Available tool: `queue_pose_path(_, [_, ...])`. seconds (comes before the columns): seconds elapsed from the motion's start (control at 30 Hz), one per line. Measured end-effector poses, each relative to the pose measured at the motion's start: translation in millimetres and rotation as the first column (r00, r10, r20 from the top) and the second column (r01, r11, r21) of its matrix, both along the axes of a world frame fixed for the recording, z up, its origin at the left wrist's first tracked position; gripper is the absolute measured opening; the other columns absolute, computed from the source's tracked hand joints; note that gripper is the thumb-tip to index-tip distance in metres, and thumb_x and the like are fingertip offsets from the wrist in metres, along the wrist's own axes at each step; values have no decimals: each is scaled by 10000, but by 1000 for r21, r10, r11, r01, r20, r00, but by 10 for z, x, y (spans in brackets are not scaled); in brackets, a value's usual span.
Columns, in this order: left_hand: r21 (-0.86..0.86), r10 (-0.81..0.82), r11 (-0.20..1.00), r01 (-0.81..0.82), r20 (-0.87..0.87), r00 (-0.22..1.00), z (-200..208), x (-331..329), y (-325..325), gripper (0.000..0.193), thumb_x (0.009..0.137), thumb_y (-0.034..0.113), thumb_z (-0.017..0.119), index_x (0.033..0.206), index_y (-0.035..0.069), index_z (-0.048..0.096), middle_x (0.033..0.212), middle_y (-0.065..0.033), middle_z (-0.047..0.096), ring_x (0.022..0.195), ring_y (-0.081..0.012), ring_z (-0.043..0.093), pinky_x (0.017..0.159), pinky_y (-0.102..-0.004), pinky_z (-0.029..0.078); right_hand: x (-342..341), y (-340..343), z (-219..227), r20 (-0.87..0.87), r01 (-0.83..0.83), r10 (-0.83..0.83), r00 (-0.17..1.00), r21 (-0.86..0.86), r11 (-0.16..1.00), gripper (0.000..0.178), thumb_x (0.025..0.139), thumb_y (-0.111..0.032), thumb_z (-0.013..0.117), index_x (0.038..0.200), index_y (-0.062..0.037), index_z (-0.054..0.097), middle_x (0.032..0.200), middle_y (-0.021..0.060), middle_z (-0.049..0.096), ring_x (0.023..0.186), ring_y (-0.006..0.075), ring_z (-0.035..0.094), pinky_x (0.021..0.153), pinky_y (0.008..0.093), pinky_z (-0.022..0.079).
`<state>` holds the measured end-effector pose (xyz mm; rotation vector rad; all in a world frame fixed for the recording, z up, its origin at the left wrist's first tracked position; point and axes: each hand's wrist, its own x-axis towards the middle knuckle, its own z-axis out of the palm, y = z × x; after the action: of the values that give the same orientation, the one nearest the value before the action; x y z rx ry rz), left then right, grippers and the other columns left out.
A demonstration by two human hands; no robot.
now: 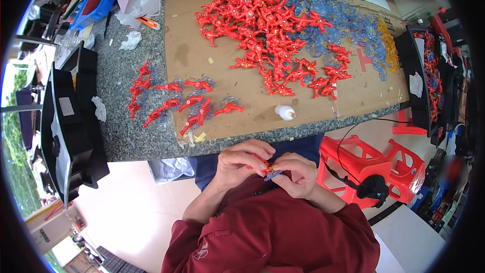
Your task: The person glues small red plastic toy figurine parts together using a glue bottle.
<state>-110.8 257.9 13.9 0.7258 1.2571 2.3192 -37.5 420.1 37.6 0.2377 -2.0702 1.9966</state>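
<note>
Close to my chest, just off the table's front edge, my left hand (237,166) pinches a small red plastic figure (259,160). My right hand (299,176) grips a translucent blue plastic piece (273,175) against the figure's lower end; fingers hide part of the joint. Ahead of my hands a small white squeeze bottle (284,112) lies on the cardboard sheet (189,45). Toward the left lie several red figures (191,103) with blue pieces by them. A big heap of red figures (257,23) covers the cardboard's far middle.
Loose blue pieces (336,23) and yellow pieces (389,45) spread over the far right. Black bins (76,121) flank the left side, and another black bin (425,81) holds red and blue parts. An orange cutter (148,23) lies far left. Red stools (353,164) stand right.
</note>
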Motion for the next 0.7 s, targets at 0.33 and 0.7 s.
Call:
queue_pose_path(0.33, [-353, 124, 904, -240, -321, 939, 329, 40, 75, 203, 626, -57, 706, 798, 45, 672, 826, -75, 632, 781, -217, 604, 680, -310, 493, 35, 6, -311, 84, -90, 150, 985, -495, 864, 214, 755, -19, 689, 938, 21, 586, 916, 131, 616, 817, 185, 589, 722, 287, 479])
queue_pose_path(0.7, [-412, 133, 874, -260, -312, 941, 438, 48, 70, 210, 627, -54, 695, 804, 55, 674, 808, -53, 631, 761, -205, 594, 667, -300, 478, 50, -38, -353, 121, -99, 207, 971, -585, 805, 180, 783, -36, 666, 935, 11, 582, 921, 123, 608, 824, 171, 580, 735, 282, 469])
